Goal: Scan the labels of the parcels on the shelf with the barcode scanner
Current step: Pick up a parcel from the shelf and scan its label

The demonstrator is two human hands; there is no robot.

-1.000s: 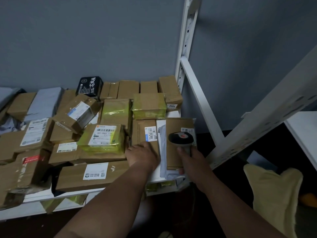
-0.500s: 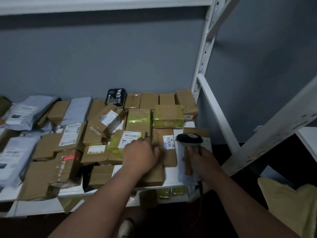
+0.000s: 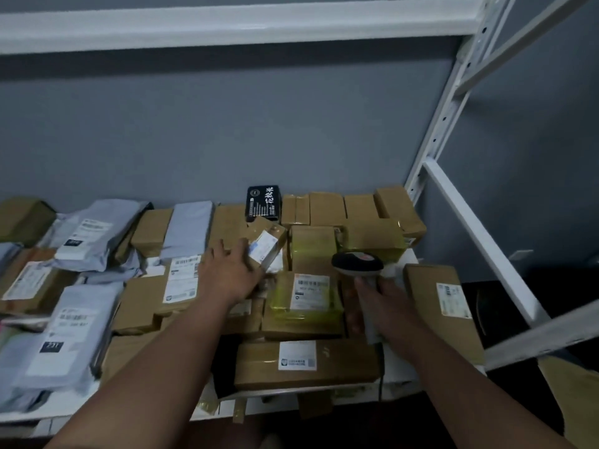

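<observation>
My left hand (image 3: pixel 231 275) lies spread across the parcels, fingers straight and reaching to the small tilted carton (image 3: pixel 266 246), the fingertips touching its white label without curling round it. My right hand (image 3: pixel 384 306) grips the handle of the barcode scanner (image 3: pixel 356 263), fingers wrapped tight, the dark head raised above the boxes and facing away from me toward the middle of the shelf. Just below and left of the scanner head sits a yellow-taped box (image 3: pixel 304 298) with its label face up, and in front of that a long brown carton (image 3: pixel 306 362) with a white label at the front edge. To the right of my scanner hand a flat brown box (image 3: pixel 434 296) carries its label on the far side. Behind stand a black printed box (image 3: pixel 263 202) and a row of plain cartons against the grey wall; grey poly mailers (image 3: pixel 64 328) lie heaped to the left. All of it rests on the white shelf (image 3: pixel 400 382). I judge I am between scans, lining up the tilted carton as the next target. The next move calls for steadying or turning that carton so its barcode faces up flat, then swinging the scanner head left over it and pulling the trigger.
</observation>
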